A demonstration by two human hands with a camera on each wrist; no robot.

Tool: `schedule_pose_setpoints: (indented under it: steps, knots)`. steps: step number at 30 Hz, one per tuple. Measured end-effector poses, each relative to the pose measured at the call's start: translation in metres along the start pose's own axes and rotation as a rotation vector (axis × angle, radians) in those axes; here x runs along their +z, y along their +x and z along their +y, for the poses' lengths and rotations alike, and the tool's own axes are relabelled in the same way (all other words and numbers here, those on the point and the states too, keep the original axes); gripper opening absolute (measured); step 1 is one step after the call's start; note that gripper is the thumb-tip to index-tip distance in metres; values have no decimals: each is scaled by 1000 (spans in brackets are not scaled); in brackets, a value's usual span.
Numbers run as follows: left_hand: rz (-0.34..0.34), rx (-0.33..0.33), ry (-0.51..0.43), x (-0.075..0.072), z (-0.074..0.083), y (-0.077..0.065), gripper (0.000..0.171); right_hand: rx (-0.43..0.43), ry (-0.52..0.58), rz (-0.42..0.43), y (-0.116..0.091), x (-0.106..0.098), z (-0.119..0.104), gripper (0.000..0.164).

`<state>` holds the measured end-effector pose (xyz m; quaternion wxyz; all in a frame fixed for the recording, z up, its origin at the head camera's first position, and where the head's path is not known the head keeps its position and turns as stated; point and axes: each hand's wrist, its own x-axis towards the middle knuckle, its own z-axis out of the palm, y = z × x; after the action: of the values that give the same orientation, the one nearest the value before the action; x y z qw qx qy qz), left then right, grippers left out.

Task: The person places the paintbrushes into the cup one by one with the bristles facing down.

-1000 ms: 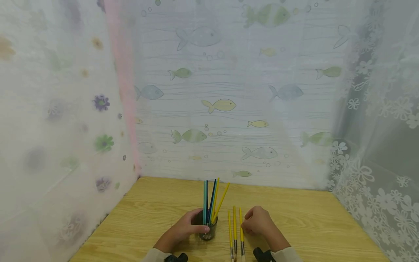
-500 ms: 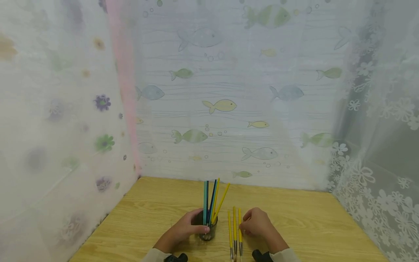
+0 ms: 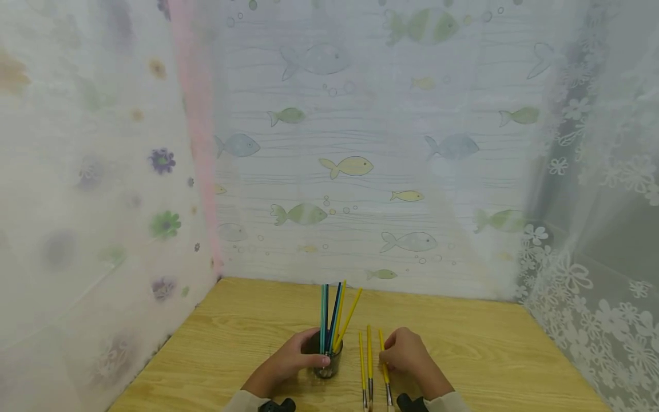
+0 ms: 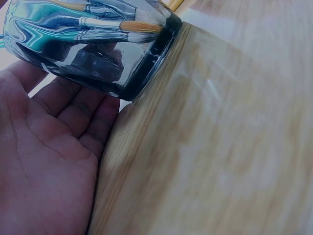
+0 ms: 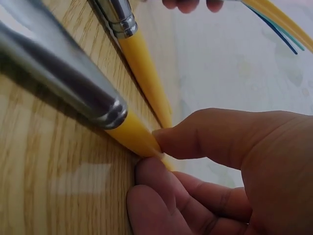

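My left hand (image 3: 294, 359) grips a dark see-through glass cup (image 3: 329, 367), its thumb across the near side. Paintbrushes (image 3: 334, 320) with teal, dark blue and yellow handles stand in the cup, bristles down; the left wrist view shows their bristles (image 4: 142, 28) through the glass. To the right, my right hand (image 3: 407, 356) pinches the yellow handle of a paintbrush (image 3: 385, 375) between thumb and fingers, low over the table. This brush has a silver ferrule (image 5: 73, 73) and points bristles toward me. Two more yellow paintbrushes (image 3: 369, 355) lie side by side between the cup and this hand.
The wood-grain table (image 3: 463, 337) spreads around both hands. A curtain printed with fish (image 3: 350, 166) hangs behind its far edge. Flowered cloth (image 3: 103, 229) closes the left side, and white lace (image 3: 582, 274) hangs on the right.
The rightmost brush first shifted slightly left toward the other two, then back right, and its bristle end now slants to the right. The left hand and cup have stayed in place.
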<state>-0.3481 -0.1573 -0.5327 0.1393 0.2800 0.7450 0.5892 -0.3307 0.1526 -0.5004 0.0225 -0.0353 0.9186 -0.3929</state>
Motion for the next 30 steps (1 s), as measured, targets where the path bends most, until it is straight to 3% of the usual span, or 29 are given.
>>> schedule_pose_setpoints:
  steps: [18, 30]
  knots:
    - [-12, 25, -22, -1, -2, 1, 64, 9, -19, -5, 3, -1, 4, 25]
    - [-13, 20, -6, 0, 0, 0, 60, 62, 91, -42, 6, -5, 9, 32]
